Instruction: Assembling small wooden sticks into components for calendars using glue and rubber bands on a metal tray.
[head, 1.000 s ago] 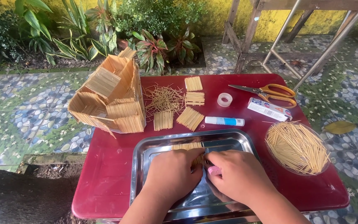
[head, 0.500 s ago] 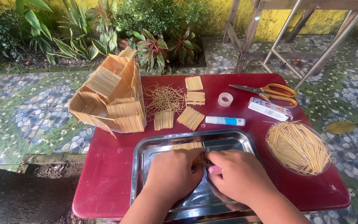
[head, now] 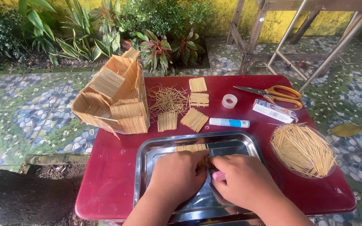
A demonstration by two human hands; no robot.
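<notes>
Left hand point(head: 180, 175) presses flat on a small panel of toothpicks point(head: 192, 149) inside the steel tray point(head: 147, 167) | right hand point(head: 244, 181) curls just beside it, grip hidden, cannot tell what it pinches | tray on red bench point(head: 109, 184) | toothpick house point(head: 114, 98) behind, toothpick bowl point(head: 302, 150) at right

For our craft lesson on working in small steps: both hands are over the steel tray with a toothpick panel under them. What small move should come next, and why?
Probably press the next stick flush against the panel. The left hand pins the panel on the tray, the right hand meets it at the panel's edge, and spare sticks wait in the bowl. What the fingers hold is hidden.
</notes>
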